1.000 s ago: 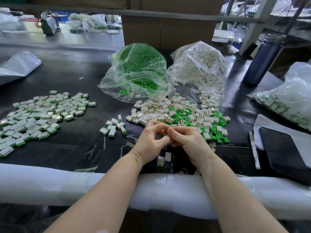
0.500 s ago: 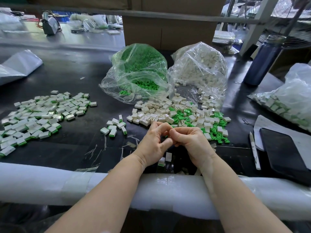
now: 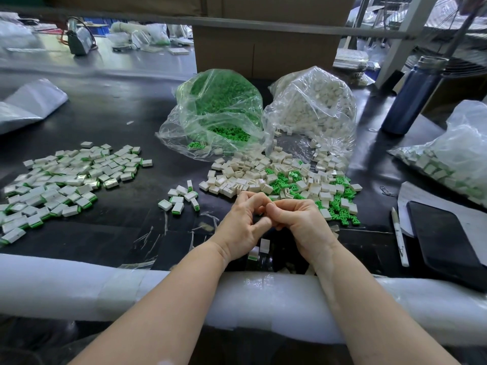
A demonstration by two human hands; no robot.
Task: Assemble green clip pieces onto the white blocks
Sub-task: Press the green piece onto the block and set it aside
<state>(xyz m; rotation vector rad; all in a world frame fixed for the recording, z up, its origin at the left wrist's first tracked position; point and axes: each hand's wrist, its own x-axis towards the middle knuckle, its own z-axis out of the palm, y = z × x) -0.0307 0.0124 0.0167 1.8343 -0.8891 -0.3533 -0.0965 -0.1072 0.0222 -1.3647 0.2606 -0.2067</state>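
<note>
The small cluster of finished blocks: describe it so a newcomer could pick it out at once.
Start at the clear bag of green clips at the middle of the black table. Come toward the person, left of the loose mixed pile, to the small cluster of finished blocks. Unlike the large finished spread far left, it holds only a handful of pieces, lying just left of the left hand.

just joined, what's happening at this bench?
A person is assembling by hand. The left hand and right hand are curled together over a small piece that is hidden by the fingers. Loose white blocks and green clips lie just beyond; finished pieces are piled on the left.
</note>
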